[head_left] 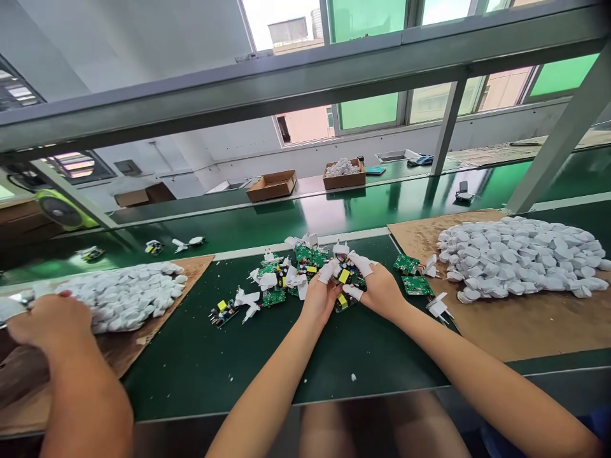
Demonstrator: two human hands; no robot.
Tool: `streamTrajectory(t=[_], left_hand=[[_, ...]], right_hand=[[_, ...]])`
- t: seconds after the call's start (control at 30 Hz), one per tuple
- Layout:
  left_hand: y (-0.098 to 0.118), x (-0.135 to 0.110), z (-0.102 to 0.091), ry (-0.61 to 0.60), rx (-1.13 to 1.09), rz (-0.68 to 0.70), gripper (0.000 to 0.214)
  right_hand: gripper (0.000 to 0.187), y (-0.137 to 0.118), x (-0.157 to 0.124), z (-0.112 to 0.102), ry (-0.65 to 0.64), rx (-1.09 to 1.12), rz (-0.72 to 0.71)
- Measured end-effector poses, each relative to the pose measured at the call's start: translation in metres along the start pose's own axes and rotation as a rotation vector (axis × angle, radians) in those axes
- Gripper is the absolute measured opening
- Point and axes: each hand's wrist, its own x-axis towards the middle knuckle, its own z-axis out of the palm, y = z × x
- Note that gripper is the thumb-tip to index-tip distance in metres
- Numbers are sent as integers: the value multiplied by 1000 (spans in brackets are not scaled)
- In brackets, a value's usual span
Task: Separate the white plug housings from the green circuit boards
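Note:
Near the middle of the green bench, my left hand [321, 294] and my right hand [379, 287] come together around a circuit board [344, 276] with a yellow transformer. White finger covers wrap several of my fingertips. Both hands grip this board from its two sides. Just below it shows a second board [344, 301] with a yellow part, close under my fingers; whether it is held too cannot be told. To the left lies a loose heap of green circuit boards [273, 297] with white plug pieces. Two more green boards [417, 285] rest to the right of my right hand.
A pile of white plastic shells [520, 254] covers cardboard [515, 331] on the right. Another white pile [128, 296] is at left, where a co-worker's hand [52, 321] reaches in. Behind run a green conveyor [324, 216], an open carton [272, 186] and a metal frame [286, 86].

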Motion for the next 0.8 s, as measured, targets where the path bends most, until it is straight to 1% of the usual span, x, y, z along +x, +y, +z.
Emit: streamTrajectory(t=[0.1, 0.23, 0.33, 0.47, 0.57, 0.6, 0.63, 0.73, 0.77, 0.8], left_hand=[[-3, -1, 0, -11, -13, 75, 28], [-9, -3, 0, 32, 63, 130, 31], [-13, -5, -2, 54, 234, 237, 30], [-16, -10, -6, 99, 518, 337, 26], [-16, -11, -6, 108, 614, 385, 22], [-15, -11, -6, 105, 611, 382, 22], [-14, -10, -5, 102, 581, 351, 22], [-8, -4, -3, 79, 349, 126, 32], [-6, -2, -2, 71, 260, 67, 35], [-3, 0, -1, 68, 188, 37, 37]], right_hand=[[46, 1, 0, -3, -12, -79, -31], [37, -2, 0, -4, -76, -157, -48], [32, -4, -1, -3, -112, -186, -46], [33, -6, -1, -1, -102, -197, -35], [32, -5, -2, -1, -106, -208, -38], [31, -5, -1, -2, -116, -215, -34], [30, -5, -1, -3, -131, -224, -25], [30, -5, 6, -12, -206, -230, 30], [32, -5, 11, -17, -243, -219, 53], [35, -5, 16, -21, -287, -207, 77]])
